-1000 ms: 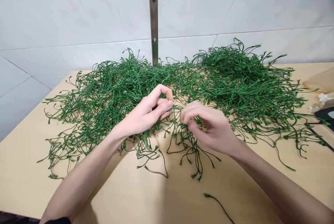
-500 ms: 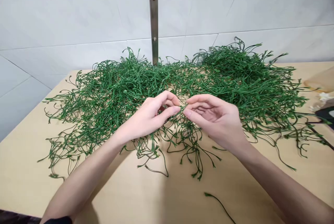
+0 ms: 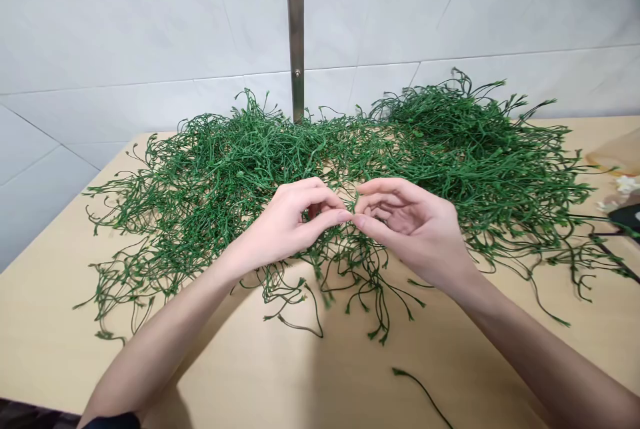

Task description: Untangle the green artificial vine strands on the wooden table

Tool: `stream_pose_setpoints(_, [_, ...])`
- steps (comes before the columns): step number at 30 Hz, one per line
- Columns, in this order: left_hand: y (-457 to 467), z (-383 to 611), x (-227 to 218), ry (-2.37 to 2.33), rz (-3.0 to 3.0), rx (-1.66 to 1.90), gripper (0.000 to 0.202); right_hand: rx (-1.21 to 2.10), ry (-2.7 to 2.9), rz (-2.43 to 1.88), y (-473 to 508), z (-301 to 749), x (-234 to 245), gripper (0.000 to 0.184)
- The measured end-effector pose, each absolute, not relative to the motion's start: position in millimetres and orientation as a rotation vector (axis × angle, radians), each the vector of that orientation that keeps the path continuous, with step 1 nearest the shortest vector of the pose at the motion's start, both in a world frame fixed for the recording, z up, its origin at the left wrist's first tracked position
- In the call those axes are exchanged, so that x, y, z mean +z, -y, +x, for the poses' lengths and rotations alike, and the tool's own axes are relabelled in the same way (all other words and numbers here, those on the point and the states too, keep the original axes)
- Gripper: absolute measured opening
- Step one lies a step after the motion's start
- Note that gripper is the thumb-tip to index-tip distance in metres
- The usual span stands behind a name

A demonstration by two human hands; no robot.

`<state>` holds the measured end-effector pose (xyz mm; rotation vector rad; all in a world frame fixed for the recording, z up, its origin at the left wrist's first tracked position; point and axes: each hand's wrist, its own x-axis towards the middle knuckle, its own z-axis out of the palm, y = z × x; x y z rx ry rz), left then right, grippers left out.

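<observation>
My left hand (image 3: 307,219) and my right hand (image 3: 413,222) meet fingertip to fingertip above the middle of a wide heap of green plastic stems (image 3: 240,155). Thumb and forefinger are pinched on each side. A thin green stem (image 3: 357,199) shows between the fingertips, mostly hidden by them. Below my left hand, a blurred green strand hangs down; I cannot tell whether it belongs to the same stem. The loose stems are thin and curved, with small forked tips, and several trail out under my hands.
The light wooden table (image 3: 270,375) backs onto a white tiled wall (image 3: 125,22). A metal bracket (image 3: 297,49) is bolted to the wall behind the heap. A single stem (image 3: 423,389) lies near the front. White pieces (image 3: 626,185) and a dark object (image 3: 627,219) sit at the right edge.
My thumb tips have come together and sit slightly lower. The green bit between them now points upward, and a blurred strand has appeared below my left hand.
</observation>
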<state>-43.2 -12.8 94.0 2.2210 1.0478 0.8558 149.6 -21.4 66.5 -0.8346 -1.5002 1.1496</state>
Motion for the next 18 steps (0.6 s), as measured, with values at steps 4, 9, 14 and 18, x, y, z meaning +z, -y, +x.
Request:
stream_pose_setpoints(4, [16.4,-42.8,101.4,-0.955,2.162,0.685,0.023,1.169,1.606,-0.793,21.7,151.6,65.0,0.029])
stream_pose_setpoints(9, [20.0,-43.4,107.4,-0.920,2.050,0.561,0.023,0.993,1.770,-0.784,20.9,154.0,65.8,0.019])
stream_pose_setpoints(14, [20.3,-43.3,108.0,-0.957,1.998,0.536,0.027,0.851,1.795,-0.776,17.0,154.9,65.6,0.014])
stream_pose_setpoints(18, [19.7,-44.3,107.3,-0.967,1.994,0.532,0.033,0.826,1.848,-0.682,17.5,156.0,64.9,0.018])
